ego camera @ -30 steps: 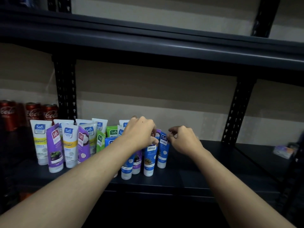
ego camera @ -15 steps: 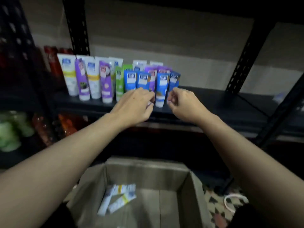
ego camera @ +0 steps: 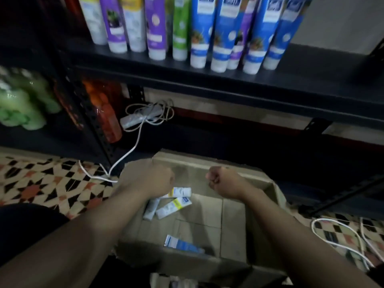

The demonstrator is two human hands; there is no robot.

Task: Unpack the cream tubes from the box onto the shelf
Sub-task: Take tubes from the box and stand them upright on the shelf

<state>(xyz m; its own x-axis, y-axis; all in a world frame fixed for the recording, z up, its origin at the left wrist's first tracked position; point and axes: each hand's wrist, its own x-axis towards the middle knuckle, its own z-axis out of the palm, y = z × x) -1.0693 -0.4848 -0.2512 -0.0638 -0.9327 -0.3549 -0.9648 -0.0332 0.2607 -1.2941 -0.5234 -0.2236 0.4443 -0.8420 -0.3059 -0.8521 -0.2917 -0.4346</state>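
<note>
An open cardboard box (ego camera: 207,163) stands on the floor below the dark shelf (ego camera: 228,80). Inside lie white-and-yellow cream tubes (ego camera: 173,206) at the left and a blue tube (ego camera: 182,245) near the front wall. Both hands hover over the box's far side. My left hand (ego camera: 154,179) and my right hand (ego camera: 222,179) have their fingers curled and hold nothing. On the shelf stand several tubes (ego camera: 207,34), white, purple, green and blue, upright on their caps.
A white power strip (ego camera: 141,117) with coiled cable lies under the shelf, its cord running across the patterned floor (ego camera: 41,183). Green bottles (ego camera: 22,100) and an orange bottle (ego camera: 104,107) stand on the lower left. Another white cable (ego camera: 342,235) loops at the right.
Both hands have left the tubes on the shelf and come down over the open box. The view has tilted downward from the shelf to the box.
</note>
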